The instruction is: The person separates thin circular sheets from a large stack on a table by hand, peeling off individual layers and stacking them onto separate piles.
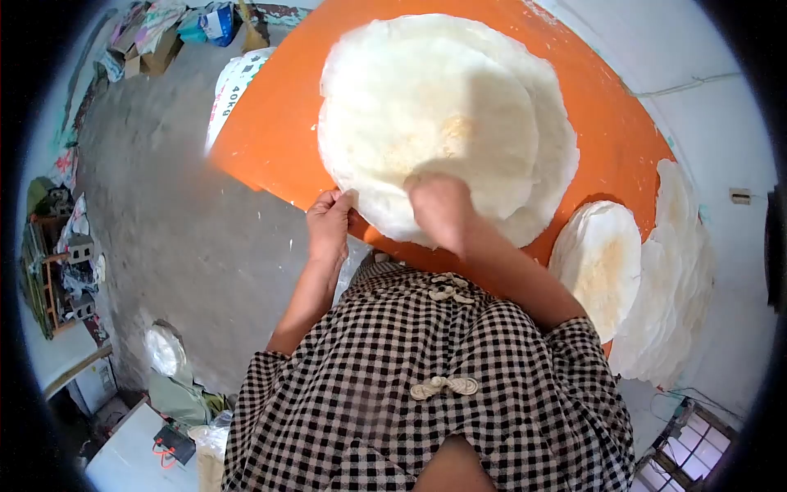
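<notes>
Large, thin, round pale flatbreads [385, 107] lie stacked on an orange tabletop [275, 123], the upper one set off to the left of those beneath. At the lower left edge of the stack, my left hand [328, 225] pinches the rim of a flatbread between thumb and fingers. My right hand [443, 209] is closed above the near part of the top sheet, slightly blurred. Its fingertips point down and away, so whatever they may hold is hidden. A browned patch shows on the sheet just beyond that hand.
Right of my right arm lies a smaller-looking pile of folded flatbreads [602, 262], with more overlapping sheets [672, 287] beyond it. A white sack [235, 90] marked 40KG stands by the table's left edge. Boxes and bags [160, 45] line the far wall.
</notes>
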{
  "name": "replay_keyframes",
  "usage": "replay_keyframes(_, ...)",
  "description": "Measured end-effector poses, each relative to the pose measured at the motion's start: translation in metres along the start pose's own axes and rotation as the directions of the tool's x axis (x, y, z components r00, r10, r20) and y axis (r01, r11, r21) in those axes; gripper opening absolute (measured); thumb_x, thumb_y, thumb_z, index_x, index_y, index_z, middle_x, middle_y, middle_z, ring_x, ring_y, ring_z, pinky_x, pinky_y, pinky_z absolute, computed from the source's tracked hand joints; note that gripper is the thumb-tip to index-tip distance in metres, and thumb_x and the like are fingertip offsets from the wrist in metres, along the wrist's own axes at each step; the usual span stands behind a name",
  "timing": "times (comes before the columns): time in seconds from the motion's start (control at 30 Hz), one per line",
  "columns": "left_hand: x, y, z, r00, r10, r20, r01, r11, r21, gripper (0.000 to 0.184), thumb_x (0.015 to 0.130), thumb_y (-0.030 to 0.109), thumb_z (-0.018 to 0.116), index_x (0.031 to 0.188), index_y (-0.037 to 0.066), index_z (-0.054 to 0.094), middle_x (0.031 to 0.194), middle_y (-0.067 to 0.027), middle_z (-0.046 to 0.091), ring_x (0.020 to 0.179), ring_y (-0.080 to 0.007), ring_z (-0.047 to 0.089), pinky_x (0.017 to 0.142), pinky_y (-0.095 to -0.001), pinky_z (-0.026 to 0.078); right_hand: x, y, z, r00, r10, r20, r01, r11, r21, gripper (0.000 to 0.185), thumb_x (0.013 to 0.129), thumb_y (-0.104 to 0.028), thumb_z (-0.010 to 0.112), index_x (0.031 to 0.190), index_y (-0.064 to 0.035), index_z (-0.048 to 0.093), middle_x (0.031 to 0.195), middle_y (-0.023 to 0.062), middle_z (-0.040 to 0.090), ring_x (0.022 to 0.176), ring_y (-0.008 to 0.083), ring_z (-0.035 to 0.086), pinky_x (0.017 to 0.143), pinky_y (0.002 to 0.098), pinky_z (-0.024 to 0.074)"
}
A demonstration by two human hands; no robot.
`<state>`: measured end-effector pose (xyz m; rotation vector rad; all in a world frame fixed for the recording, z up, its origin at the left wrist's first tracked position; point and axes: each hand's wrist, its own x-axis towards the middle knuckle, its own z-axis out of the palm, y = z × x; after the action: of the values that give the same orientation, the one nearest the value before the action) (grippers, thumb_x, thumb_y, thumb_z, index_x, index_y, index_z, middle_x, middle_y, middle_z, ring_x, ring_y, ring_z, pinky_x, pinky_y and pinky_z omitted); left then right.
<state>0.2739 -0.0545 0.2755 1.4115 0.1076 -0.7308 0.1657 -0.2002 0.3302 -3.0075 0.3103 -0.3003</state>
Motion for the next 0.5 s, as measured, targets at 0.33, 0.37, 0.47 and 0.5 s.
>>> replay_keyframes(0.33,-0.01,0.019,0.025,0.979,-0.039,0.201,0.085,0.97,-0.227,0.007,0.085,0.008,0.048,0.079,0.006,0.051,0.067,-0.003,0.055,0.054,-0.0089,0.051,0.049,-0.0224,0.048,-0.011,-0.019,-0.011,0.997,0.079,0.002,-0.079,0.993,0.09,0.015,0.06,-0.008,0.059,0.072,-0.002,0.055,0.07,0.0111,0.057,0.067,0.0253,0.058,0.053,0.0348,0.0474)
replay_keyframes(0.37,-0.011,0.021,0.027,0.975,-0.039,0.217,0.095,0.962,-0.254,0.007,0.086,0.008,0.048,0.081,0.005,0.051,0.069,-0.0036,0.056,0.055,-0.0094,0.052,0.049,-0.0226,0.048,-0.013,-0.021,-0.008,0.996,0.092,0.004,-0.092,0.991,0.092,0.015,0.059,-0.008,0.059,0.072,-0.0019,0.055,0.07,0.0112,0.057,0.067,0.026,0.058,0.053,0.035,0.0472)
replay_keyframes(0.47,-0.018,0.028,0.035,0.971,-0.053,0.234,0.12,0.951,-0.283,0.005,0.085,0.007,0.046,0.083,0.005,0.05,0.073,-0.0051,0.057,0.057,-0.0109,0.054,0.05,-0.0242,0.051,-0.02,-0.022,-0.017,0.985,0.17,0.01,-0.168,0.962,0.214,0.023,0.066,-0.017,0.063,0.082,-0.0048,0.052,0.073,0.011,0.055,0.068,0.0281,0.057,0.056,0.038,0.0464)
replay_keyframes(0.5,-0.019,0.031,0.037,0.969,-0.059,0.239,0.129,0.95,-0.286,0.005,0.085,0.007,0.046,0.083,0.004,0.05,0.074,-0.0056,0.057,0.057,-0.0114,0.054,0.051,-0.0249,0.052,-0.021,-0.023,-0.022,0.981,0.195,0.006,-0.189,0.948,0.257,0.026,0.066,-0.02,0.063,0.085,-0.0046,0.052,0.073,0.0113,0.056,0.068,0.0282,0.057,0.057,0.0378,0.0463)
